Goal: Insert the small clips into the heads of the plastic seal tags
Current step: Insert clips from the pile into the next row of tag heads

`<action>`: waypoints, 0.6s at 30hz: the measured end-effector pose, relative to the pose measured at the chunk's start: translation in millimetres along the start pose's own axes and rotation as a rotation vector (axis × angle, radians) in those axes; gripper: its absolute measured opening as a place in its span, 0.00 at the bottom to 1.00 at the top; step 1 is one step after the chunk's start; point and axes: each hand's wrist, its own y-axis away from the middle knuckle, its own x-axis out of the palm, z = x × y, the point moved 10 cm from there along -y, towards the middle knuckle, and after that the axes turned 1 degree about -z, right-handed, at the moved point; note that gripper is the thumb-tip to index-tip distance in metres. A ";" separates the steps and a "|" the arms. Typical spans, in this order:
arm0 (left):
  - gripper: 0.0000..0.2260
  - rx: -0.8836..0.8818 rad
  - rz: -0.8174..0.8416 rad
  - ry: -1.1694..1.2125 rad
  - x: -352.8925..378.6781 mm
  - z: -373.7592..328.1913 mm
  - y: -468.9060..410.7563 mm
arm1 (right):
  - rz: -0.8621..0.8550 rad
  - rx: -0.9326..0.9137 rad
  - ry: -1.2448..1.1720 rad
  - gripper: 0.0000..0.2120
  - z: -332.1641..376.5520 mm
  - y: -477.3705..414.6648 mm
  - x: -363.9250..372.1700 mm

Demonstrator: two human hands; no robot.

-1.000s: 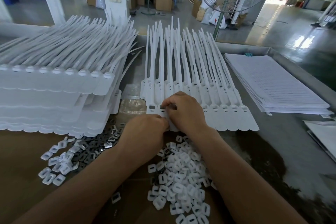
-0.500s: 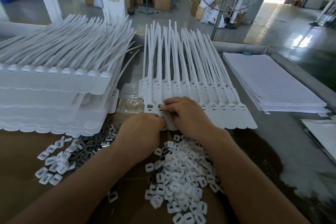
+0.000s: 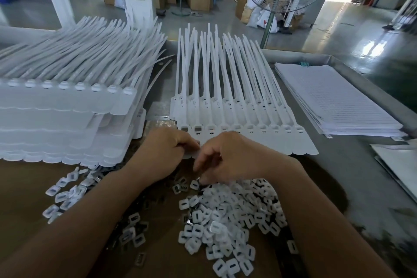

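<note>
- My left hand (image 3: pixel 167 153) is curled and pinches the near edge of the row of seal tags (image 3: pixel 248 135) at its left end.
- That row lies flat at 12 o'clock from my hands, with the flat tabs toward me and the tails pointing away.
- My right hand (image 3: pixel 228 158) is just beside the left, at its 3 o'clock. Its fingers bend down to the pile of clips (image 3: pixel 225 221), but I cannot tell whether they hold one.
- The pile spreads at 6 o'clock, under my right wrist.
- A tall stack of tags (image 3: pixel 63 108) stands at 9 o'clock and a paper stack (image 3: pixel 334 101) at 2 o'clock.
</note>
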 end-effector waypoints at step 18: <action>0.17 0.026 0.013 -0.062 3.9 0.9 -1.3 | 0.130 0.076 0.147 0.16 2.6 4.5 13.3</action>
